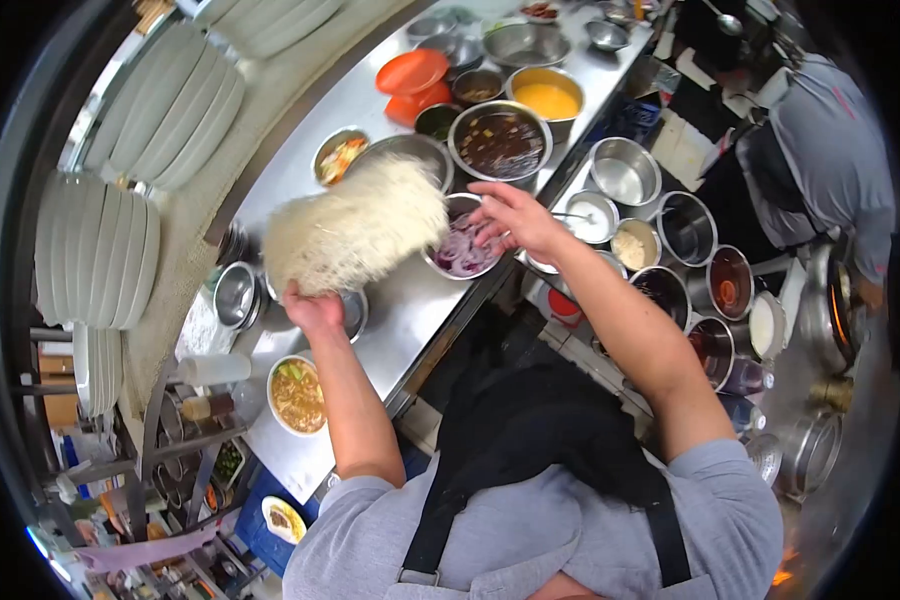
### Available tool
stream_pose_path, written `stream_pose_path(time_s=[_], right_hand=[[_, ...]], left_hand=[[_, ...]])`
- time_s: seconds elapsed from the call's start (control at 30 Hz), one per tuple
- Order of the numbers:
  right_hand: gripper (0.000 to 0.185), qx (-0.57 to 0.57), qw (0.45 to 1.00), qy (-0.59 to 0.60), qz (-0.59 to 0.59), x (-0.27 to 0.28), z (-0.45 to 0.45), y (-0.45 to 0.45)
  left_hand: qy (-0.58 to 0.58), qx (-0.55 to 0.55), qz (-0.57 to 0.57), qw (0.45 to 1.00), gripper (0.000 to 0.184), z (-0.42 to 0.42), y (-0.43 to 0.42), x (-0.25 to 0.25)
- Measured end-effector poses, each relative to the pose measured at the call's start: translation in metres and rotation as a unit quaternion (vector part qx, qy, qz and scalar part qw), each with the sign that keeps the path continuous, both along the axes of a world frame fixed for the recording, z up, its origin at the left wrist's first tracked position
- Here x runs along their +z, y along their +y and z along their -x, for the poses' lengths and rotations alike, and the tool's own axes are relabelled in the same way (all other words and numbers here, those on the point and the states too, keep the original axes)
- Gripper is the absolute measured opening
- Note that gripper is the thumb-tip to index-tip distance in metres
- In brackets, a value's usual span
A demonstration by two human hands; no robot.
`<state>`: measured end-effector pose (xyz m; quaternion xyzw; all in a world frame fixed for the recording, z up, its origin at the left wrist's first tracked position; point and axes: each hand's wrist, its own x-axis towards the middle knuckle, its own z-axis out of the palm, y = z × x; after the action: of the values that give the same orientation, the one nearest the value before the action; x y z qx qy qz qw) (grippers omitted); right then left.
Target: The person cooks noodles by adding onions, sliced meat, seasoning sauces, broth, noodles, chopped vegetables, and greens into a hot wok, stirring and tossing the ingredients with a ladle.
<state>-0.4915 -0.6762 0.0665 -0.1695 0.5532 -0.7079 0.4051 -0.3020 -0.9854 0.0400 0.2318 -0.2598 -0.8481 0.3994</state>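
A big pale bundle of dried rice noodles (360, 225) is held up over the steel counter, its strands loose at the edges. My left hand (315, 310) grips its near lower end, with the fingers partly hidden beneath. My right hand (515, 220) is apart from the noodles, fingers spread, over the edge of a steel bowl of sliced red onion (460, 252). Behind the noodles a wide steel bowl (407, 153) is partly covered. A bowl of dark sauce (500, 140) stands just beyond my right hand.
A bowl of soup (297, 396) sits at the counter's near end. Stacked white plates (95, 250) line the left shelf. Orange bowls (412, 75) and a pot of yellow liquid (545, 95) stand farther back. Several sauce pots (687, 228) are at right, near another person (830, 130).
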Motion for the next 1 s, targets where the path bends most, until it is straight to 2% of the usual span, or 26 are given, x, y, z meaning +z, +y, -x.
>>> stream_pose_path(time_s=[0.07,0.17,0.27,0.37,0.5,0.6,0.63,0.67,0.7,0.73,0.77,0.8,0.83,0.87,0.93,1.0], right_hand=[[0.048,-0.063,0.997,-0.054,0.009,0.006,-0.013,0.054],[0.051,-0.155,0.985,-0.072,0.023,0.003,-0.046,0.147],[0.051,-0.273,0.958,-0.077,0.027,-0.007,-0.107,0.244],[0.050,-0.404,0.912,-0.075,0.013,-0.003,-0.196,0.322],[0.049,-0.619,0.783,-0.059,-0.009,0.004,-0.346,0.372],[0.047,-0.746,0.655,-0.071,-0.100,0.006,-0.466,0.388],[0.045,-0.788,0.595,-0.090,-0.129,0.009,-0.502,0.396],[0.045,-0.809,0.566,-0.085,-0.129,0.016,-0.532,0.409],[0.046,-0.818,0.504,-0.027,-0.276,0.026,-0.564,0.418],[0.047,-0.806,0.422,0.015,-0.415,0.033,-0.604,0.428],[0.050,-0.802,0.324,0.017,-0.501,0.038,-0.640,0.440],[0.052,-0.783,0.229,0.010,-0.579,0.040,-0.672,0.454],[0.064,-0.737,0.159,-0.009,-0.656,0.040,-0.698,0.462],[0.064,-0.749,0.138,-0.019,-0.648,0.040,-0.712,0.463],[0.076,-0.644,0.164,-0.250,-0.704,0.037,-0.716,0.464],[0.085,-0.623,0.215,-0.331,-0.675,-0.013,-0.748,0.478]], left_hand=[[0.000,-0.059,-0.013,0.998,0.055,0.011,0.044,0.006],[0.034,-0.229,-0.035,0.972,0.056,0.033,0.095,-0.012],[0.030,-0.388,-0.029,0.921,0.059,0.057,0.150,-0.021],[0.038,-0.548,-0.051,0.834,0.056,0.080,0.214,-0.033],[0.053,-0.703,-0.056,0.707,0.056,0.091,0.306,-0.023],[0.050,-0.784,-0.079,0.614,0.059,0.071,0.364,-0.040],[0.030,-0.787,-0.066,0.612,0.061,0.056,0.379,-0.034],[0.019,-0.793,-0.052,0.606,0.064,0.041,0.400,-0.022],[0.012,-0.815,-0.044,0.577,0.068,0.025,0.410,-0.014],[0.025,-0.833,-0.056,0.550,0.068,0.013,0.426,-0.014],[0.023,-0.856,-0.069,0.512,0.068,0.000,0.440,-0.018],[-0.011,-0.856,-0.045,0.516,0.067,-0.018,0.460,-0.014],[-0.010,-0.862,-0.016,0.507,0.063,-0.033,0.477,-0.012],[-0.024,-0.870,-0.008,0.493,0.058,-0.041,0.496,-0.016],[0.003,-0.887,0.006,0.462,0.055,-0.054,0.543,-0.009],[-0.001,-0.900,0.020,0.436,0.055,-0.082,0.606,0.000]])
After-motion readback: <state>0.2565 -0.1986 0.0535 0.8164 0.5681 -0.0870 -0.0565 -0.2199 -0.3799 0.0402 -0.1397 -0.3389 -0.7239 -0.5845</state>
